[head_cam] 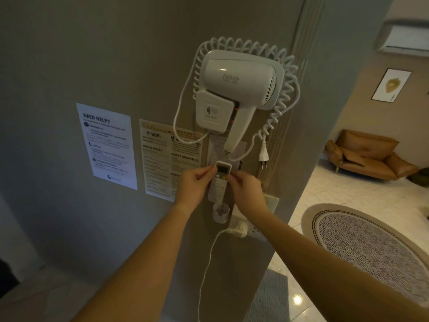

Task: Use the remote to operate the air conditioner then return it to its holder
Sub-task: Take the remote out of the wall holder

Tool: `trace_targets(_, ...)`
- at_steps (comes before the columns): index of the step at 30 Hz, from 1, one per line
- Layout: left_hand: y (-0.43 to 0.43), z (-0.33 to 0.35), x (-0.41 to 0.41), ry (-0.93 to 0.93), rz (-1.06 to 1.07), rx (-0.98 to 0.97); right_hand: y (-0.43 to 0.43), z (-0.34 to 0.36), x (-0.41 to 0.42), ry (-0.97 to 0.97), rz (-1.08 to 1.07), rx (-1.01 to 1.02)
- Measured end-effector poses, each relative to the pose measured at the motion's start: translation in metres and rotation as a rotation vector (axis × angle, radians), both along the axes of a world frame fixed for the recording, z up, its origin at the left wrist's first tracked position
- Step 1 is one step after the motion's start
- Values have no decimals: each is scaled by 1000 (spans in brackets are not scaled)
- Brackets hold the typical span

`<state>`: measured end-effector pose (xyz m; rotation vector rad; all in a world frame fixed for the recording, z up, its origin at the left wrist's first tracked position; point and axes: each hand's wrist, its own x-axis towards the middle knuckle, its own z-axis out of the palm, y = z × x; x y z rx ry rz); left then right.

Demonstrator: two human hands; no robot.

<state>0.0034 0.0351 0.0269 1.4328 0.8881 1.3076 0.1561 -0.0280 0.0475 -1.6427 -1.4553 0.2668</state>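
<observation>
A white remote (221,176) with a small screen stands upright against the wall, below the hair dryer. My left hand (195,185) pinches its upper left edge and my right hand (246,189) pinches its upper right edge. Its lower end reaches down to a clear wall holder (221,213); whether it sits inside I cannot tell. The white air conditioner (405,36) hangs high on the far wall at the upper right.
A white wall hair dryer (234,87) with coiled cord hangs above the remote. Printed notices (106,145) are stuck to the wall at left. A plug and socket (241,230) sit below the holder. A round rug (362,242) and a brown sofa (366,156) lie to the right.
</observation>
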Motion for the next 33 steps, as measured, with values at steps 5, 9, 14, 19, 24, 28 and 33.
trace_targets(5,-23,0,-2,0,27,-52,-14,-4,2,189,103,-50)
trace_targets(9,-42,2,0,0,4,-95,-37,-2,8,341,207,-102)
trace_targets(14,-68,6,16,13,-3,-85,-70,4,31,415,267,-188)
trace_targets(19,-97,15,50,23,-53,-100,-108,15,65,387,217,-174)
trace_targets(24,-133,33,94,-58,-187,-149,-150,31,104,387,160,-132)
trace_targets(28,-160,48,133,-39,-259,-113,-184,45,141,371,111,-113)
trace_targets(33,-199,70,188,17,-313,-54,-229,62,195,367,65,-81)
